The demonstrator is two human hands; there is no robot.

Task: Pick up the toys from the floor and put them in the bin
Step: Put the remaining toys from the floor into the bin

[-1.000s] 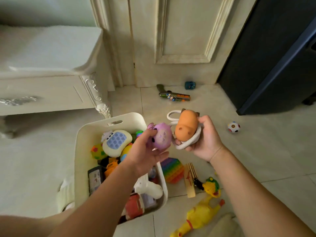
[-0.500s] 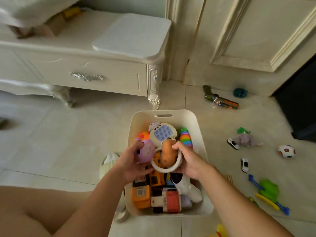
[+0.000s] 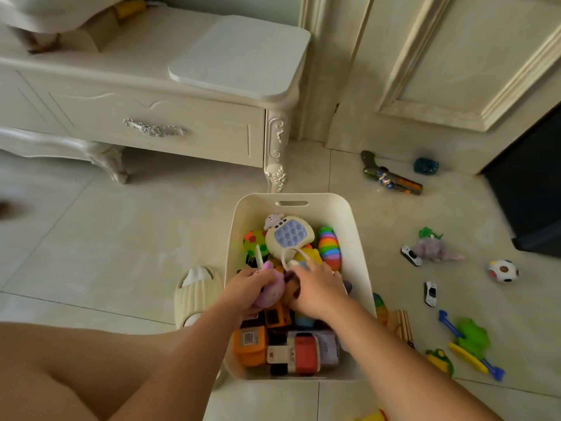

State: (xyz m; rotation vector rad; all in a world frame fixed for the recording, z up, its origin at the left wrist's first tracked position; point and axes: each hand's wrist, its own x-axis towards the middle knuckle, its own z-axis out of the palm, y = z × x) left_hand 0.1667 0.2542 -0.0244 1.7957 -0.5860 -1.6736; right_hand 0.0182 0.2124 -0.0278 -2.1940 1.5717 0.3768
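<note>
1 pink toy [image 3: 271, 289], L hand [image 3: 245, 289], in bin [image 3: 360, 238]

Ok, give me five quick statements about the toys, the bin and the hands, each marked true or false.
1. The left hand grips a pink toy over the bin. True.
2. The spotted ball sits in the bin. False: it lies on the floor, right of the bin.
3. Two white toy cars lie on the floor. True.
4. The toy gun is in the bin. False: it lies on the floor near the door.
5. The right hand rests on the floor. False: it is over the bin.
</note>
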